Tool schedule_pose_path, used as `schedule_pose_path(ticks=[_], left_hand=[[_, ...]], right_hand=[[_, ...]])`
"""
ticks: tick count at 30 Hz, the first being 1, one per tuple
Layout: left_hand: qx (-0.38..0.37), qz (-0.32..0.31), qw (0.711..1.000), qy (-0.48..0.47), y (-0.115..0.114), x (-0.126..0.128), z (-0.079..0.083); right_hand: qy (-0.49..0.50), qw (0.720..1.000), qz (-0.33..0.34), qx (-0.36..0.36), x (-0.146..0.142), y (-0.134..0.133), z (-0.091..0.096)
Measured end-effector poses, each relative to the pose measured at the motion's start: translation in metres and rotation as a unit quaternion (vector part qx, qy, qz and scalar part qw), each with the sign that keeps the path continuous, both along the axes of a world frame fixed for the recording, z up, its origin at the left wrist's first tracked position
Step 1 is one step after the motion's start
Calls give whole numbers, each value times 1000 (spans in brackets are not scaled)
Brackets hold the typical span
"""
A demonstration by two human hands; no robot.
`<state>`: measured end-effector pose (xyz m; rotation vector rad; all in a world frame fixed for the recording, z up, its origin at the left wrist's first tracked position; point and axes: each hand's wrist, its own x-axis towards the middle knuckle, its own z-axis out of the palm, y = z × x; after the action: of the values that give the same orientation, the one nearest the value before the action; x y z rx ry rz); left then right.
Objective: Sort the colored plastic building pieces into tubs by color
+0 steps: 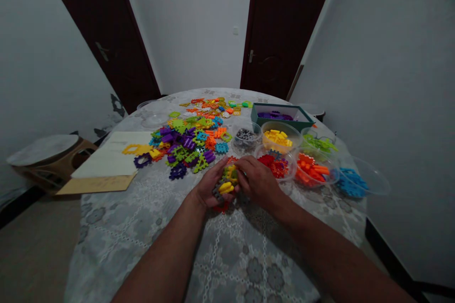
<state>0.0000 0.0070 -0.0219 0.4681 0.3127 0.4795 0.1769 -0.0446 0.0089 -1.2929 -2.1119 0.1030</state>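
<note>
My left hand (209, 187) cups a handful of plastic building pieces (226, 182), yellow, green, grey and red, just above the table. My right hand (258, 180) presses against the same handful from the right, fingers curled onto the pieces. Both hands meet over the round table (142, 227) with its grey patterned cloth. A big loose pile of coloured pieces (192, 139) lies just beyond the hands.
Clear bowls to the right hold sorted pieces: grey (246, 135), yellow (279, 136), red (275, 164), orange (313, 169), green (318, 143), blue (351, 182). A green box (280, 114) holds purple ones. A flat cardboard sheet (106, 163) lies left. A stool (46, 156) stands beside the table.
</note>
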Motion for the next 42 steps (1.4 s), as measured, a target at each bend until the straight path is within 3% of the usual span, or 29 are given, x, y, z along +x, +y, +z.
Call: schedule_pose_path(ticks=[5, 9, 12, 15, 18, 21, 24, 27, 30, 34, 37, 42], left_hand=[[-17, 9, 1000, -13, 2, -3, 6], [-13, 16, 1000, -12, 2, -4, 9], [-16, 12, 1000, -11, 3, -4, 7], [-12, 3, 1000, -13, 3, -3, 6], [-4, -10, 1000, -11, 2, -4, 8], [-1, -13, 1000, -5, -1, -3, 9], [-7, 1, 1000, 12, -3, -1, 8], [-14, 7, 999, 50, -5, 0, 6], [-1, 15, 998, 66, -4, 1, 7], [6, 27, 999, 46, -2, -1, 11], [7, 50, 998, 34, -1, -2, 16], [-6, 80, 996, 45, -1, -1, 21]], right_hand=[[121, 992, -43, -7, 17, 2, 19], [209, 962, -173, -9, 63, 22, 29], [202, 939, -277, 18, 97, 39, 25], [150, 942, -297, 48, 108, 45, 21], [104, 963, -236, 75, 92, 36, 21], [52, 993, -86, 68, 60, 19, 20], [-11, 998, 56, 30, 29, 5, 14], [-36, 994, 104, -7, 11, -1, 6], [4, 995, 98, -18, 8, 0, 5], [65, 998, 2, 9, 22, 4, 19], [113, 989, -95, 28, 52, 12, 35], [173, 923, -330, 101, 142, 33, 46]])
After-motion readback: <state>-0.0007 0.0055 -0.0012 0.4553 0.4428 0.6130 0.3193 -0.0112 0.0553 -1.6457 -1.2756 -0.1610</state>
